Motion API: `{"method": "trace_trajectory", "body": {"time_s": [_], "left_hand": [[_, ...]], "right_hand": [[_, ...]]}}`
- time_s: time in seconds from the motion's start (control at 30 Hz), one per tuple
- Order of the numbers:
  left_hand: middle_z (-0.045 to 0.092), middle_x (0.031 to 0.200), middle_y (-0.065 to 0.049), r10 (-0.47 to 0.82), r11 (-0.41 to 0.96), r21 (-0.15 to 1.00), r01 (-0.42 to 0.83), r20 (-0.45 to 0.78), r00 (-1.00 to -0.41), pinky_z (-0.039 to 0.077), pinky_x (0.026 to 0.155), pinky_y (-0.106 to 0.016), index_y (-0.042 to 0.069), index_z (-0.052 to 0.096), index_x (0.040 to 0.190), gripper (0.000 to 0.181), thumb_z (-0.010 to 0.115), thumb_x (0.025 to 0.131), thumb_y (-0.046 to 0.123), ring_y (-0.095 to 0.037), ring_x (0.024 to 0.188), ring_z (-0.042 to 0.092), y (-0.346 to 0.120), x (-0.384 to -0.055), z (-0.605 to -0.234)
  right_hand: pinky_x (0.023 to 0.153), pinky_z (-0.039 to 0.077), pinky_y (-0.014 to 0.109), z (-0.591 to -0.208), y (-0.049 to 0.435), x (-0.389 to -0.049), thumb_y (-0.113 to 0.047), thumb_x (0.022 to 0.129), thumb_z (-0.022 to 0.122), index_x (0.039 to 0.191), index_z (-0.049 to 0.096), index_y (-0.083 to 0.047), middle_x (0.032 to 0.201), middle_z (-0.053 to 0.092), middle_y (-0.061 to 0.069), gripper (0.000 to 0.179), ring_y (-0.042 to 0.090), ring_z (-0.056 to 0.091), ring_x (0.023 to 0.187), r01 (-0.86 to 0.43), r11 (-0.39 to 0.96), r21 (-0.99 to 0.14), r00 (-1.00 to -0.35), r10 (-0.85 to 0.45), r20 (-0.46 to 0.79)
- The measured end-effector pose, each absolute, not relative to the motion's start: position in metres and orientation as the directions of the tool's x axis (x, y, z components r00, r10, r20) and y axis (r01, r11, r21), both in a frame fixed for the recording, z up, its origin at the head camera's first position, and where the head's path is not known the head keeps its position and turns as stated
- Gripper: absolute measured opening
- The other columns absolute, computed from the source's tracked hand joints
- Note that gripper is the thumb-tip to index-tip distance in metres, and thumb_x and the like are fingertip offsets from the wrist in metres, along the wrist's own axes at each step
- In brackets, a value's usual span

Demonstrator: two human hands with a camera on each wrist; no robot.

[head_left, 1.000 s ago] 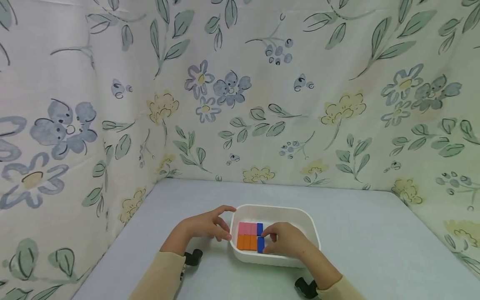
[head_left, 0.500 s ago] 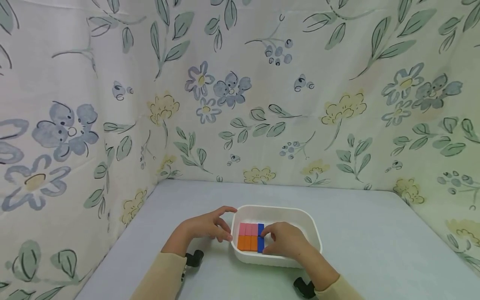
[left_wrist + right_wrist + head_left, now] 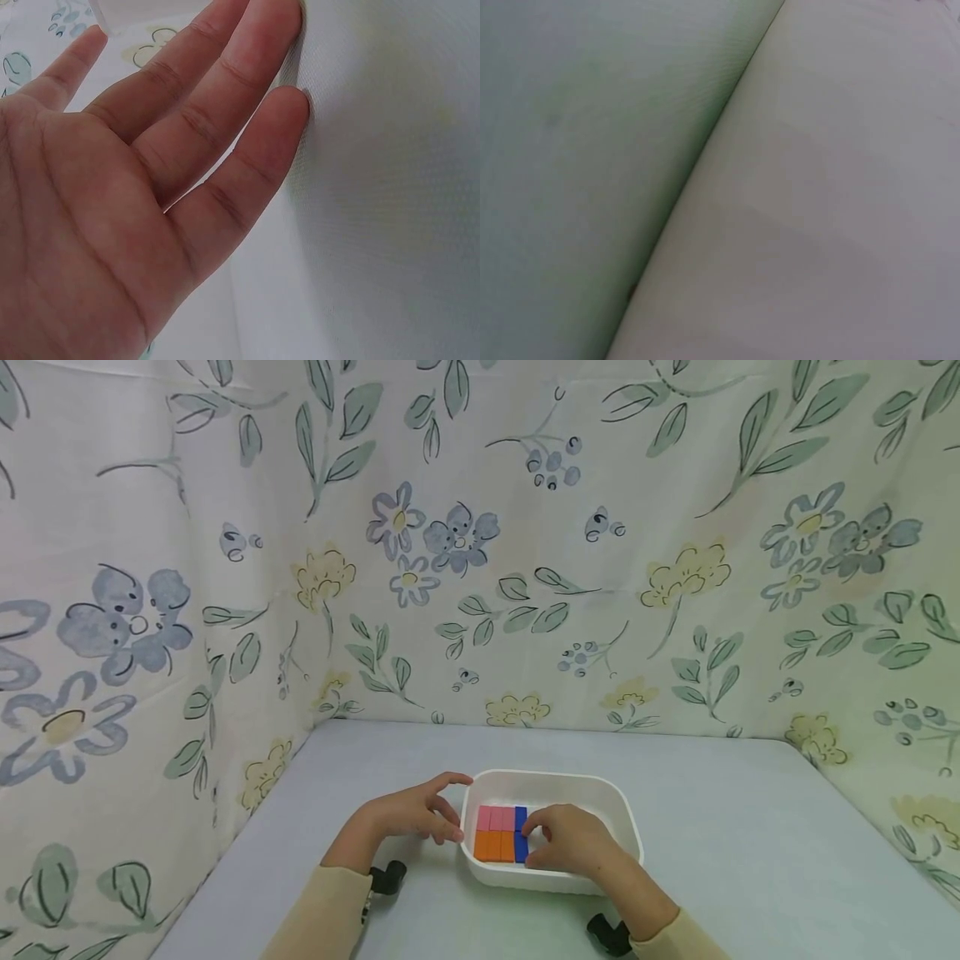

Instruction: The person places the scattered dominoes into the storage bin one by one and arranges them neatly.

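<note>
In the head view a white tray (image 3: 555,881) holds two rows of small flat blocks. Pink blocks (image 3: 496,818) form the far row and orange blocks (image 3: 494,846) the near one. At the right end of each row stands a blue block, one far (image 3: 521,816) and one near (image 3: 521,850). My right hand (image 3: 573,839) reaches inside the tray, thumb and index finger pinching the near blue block by its ends. Fingers spread, my left hand (image 3: 416,810) touches the tray's left rim; its palm and fingers (image 3: 255,150) show in the left wrist view.
The tray stands on a pale table (image 3: 712,827). Behind and to the left hangs a floral cloth (image 3: 480,543). Black wrist devices sit below the left (image 3: 387,877) and right (image 3: 609,935) hands. My right hand is out of its wrist view.
The near blue block has shifted slightly away from me, more in line with the orange row. My right hand stays on it; the left hand has barely moved.
</note>
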State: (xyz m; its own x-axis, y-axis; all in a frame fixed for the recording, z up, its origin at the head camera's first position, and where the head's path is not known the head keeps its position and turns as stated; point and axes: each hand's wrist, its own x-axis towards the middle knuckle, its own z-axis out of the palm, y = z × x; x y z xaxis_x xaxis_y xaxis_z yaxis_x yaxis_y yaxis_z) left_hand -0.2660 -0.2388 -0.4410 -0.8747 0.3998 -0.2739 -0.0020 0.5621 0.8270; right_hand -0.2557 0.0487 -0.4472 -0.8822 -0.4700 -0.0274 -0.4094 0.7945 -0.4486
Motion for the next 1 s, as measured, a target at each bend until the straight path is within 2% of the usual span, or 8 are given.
{"method": "trace_trajectory", "body": {"time_s": [0.47, 0.73, 0.9, 1.0], "left_hand": [[0.067, 0.108, -0.002, 0.41, 0.581, 0.814, 0.002, -0.291, -0.864, 0.048, 0.082, -0.047, 0.035, 0.036, 0.149, 0.082, 0.084, 0.083, 0.031, -0.027, 0.086, 0.064, -0.245, -0.265, -0.44], [0.067, 0.107, -0.002, 0.42, 0.592, 0.806, 0.023, -0.285, -0.862, 0.047, 0.085, -0.052, 0.033, 0.038, 0.149, 0.081, 0.084, 0.083, 0.03, -0.027, 0.087, 0.064, -0.249, -0.267, -0.441], [0.066, 0.11, 0.0, 0.385, 0.647, 0.761, 0.044, -0.276, -0.88, 0.045, 0.09, -0.06, 0.033, 0.042, 0.148, 0.08, 0.085, 0.08, 0.036, -0.025, 0.093, 0.062, -0.251, -0.265, -0.44], [0.062, 0.122, -0.006, 0.32, 0.722, 0.689, 0.065, -0.25, -0.914, 0.046, 0.089, -0.062, 0.031, 0.045, 0.148, 0.08, 0.085, 0.079, 0.04, -0.028, 0.104, 0.059, -0.249, -0.258, -0.43]], "right_hand": [[0.069, 0.043, 0.035, -0.45, 0.043, -0.254, -0.028, 0.076, 0.088, 0.097, 0.075, -0.023, 0.077, 0.056, -0.008, 0.024, 0.016, 0.051, 0.077, -0.425, 0.778, -0.463, -0.871, -0.49, -0.023], [0.064, 0.04, 0.033, -0.453, 0.043, -0.254, -0.033, 0.081, 0.085, 0.096, 0.076, -0.026, 0.074, 0.055, -0.006, 0.019, 0.015, 0.05, 0.074, -0.411, 0.763, -0.499, -0.875, -0.484, -0.02], [0.063, 0.04, 0.031, -0.447, 0.051, -0.256, -0.035, 0.085, 0.081, 0.099, 0.075, -0.023, 0.074, 0.053, -0.006, 0.019, 0.014, 0.049, 0.073, -0.438, 0.745, -0.503, -0.874, -0.484, 0.044], [0.063, 0.042, 0.03, -0.441, 0.06, -0.258, -0.033, 0.088, 0.079, 0.101, 0.075, -0.022, 0.075, 0.052, -0.009, 0.018, 0.013, 0.049, 0.073, -0.493, 0.719, -0.49, -0.855, -0.504, 0.12]]}}
